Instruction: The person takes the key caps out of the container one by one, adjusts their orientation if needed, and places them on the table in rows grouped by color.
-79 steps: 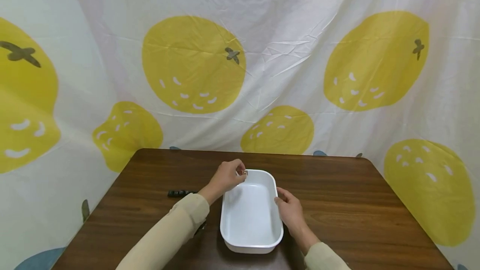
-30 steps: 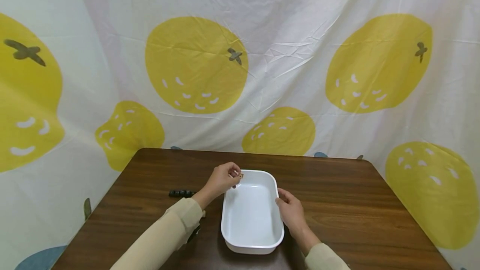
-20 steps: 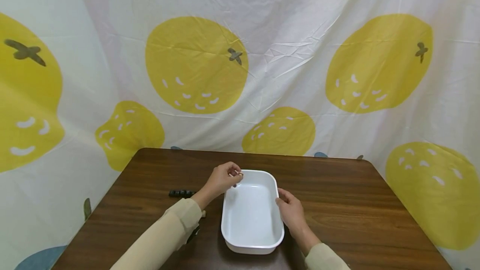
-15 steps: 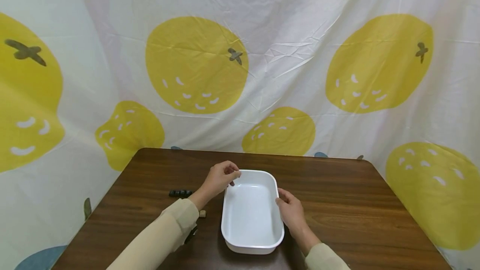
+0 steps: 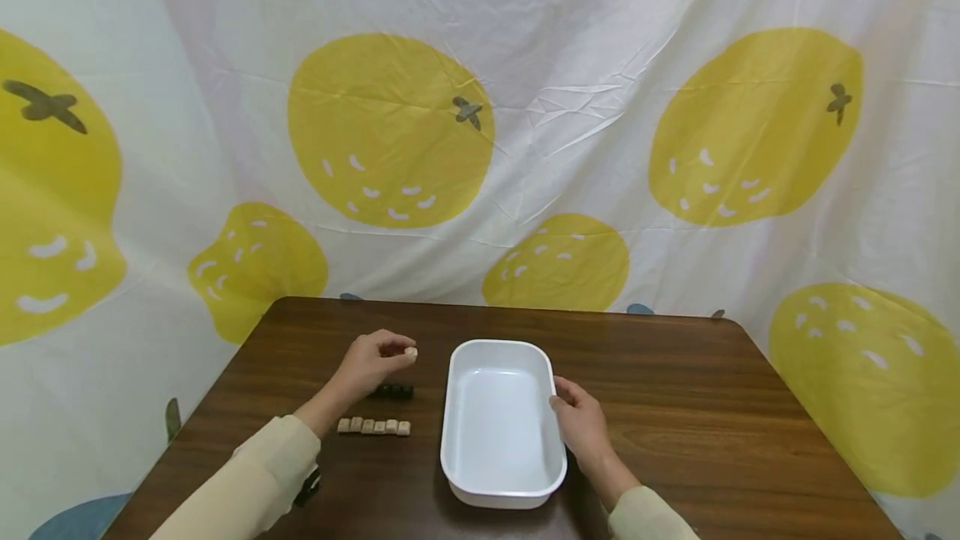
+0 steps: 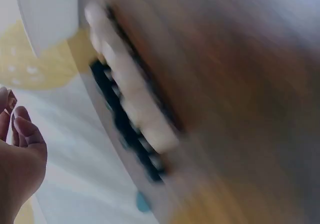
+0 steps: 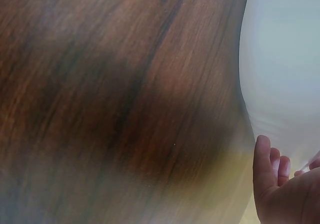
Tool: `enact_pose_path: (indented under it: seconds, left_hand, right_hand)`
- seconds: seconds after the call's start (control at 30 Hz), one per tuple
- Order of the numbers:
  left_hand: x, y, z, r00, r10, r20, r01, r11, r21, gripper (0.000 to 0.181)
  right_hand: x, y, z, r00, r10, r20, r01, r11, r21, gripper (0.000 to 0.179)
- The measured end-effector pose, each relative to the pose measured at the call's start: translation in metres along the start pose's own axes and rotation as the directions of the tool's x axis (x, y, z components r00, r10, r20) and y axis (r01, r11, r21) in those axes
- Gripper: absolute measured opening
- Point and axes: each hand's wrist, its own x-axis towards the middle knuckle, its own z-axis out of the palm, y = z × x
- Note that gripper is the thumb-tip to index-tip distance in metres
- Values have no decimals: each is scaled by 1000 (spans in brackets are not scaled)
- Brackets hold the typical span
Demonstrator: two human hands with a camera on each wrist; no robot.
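Observation:
My left hand (image 5: 371, 361) is above the table to the left of the tray. Thumb and fingers pinch a small beige cube (image 5: 411, 352); in the left wrist view the cube (image 6: 11, 101) looks reddish brown, with a mark too small to read. Below that hand lies a row of small beige cubes (image 5: 373, 427). Behind it is a row of small black blocks (image 5: 393, 391), partly hidden by the hand. My right hand (image 5: 582, 425) grips the right rim of a white rectangular tray (image 5: 504, 496), thumb over the edge. Nothing shows inside the tray.
The dark brown wooden table (image 5: 690, 415) reaches back to a hanging cloth (image 5: 562, 157) printed with yellow fruit. A black object (image 5: 307, 486) shows beside the left sleeve, partly hidden by it.
My left hand has moved left, from over the tray's far left rim to beyond the tray, still pinching the cube. The beige row has come into view. My right hand stays on the rim.

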Motion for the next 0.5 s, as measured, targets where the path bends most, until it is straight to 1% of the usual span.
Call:
enact_pose_path:
  seconds: [0.07,0.23,0.37,0.5]
  left_hand:
    - [-9,-9,-13,999,-33,-1,33,999,8,27]
    - [-32,-31,-40,993,-117,4,116,991,74,27]
    - [-51,-50,-54,990,-144,8,141,977,157,26]
    - [-64,-68,-65,986,-160,42,146,961,234,23]
  right_hand:
    - [0,0,0,1000,0,0,0,1000,3,38]
    - [-1,0,1,1000,2,-4,-2,1000,4,38]
    - [-1,-1,0,1000,5,-4,-5,1000,-1,38]
    - [-1,-2,0,1000,11,-2,-11,1000,-5,38]
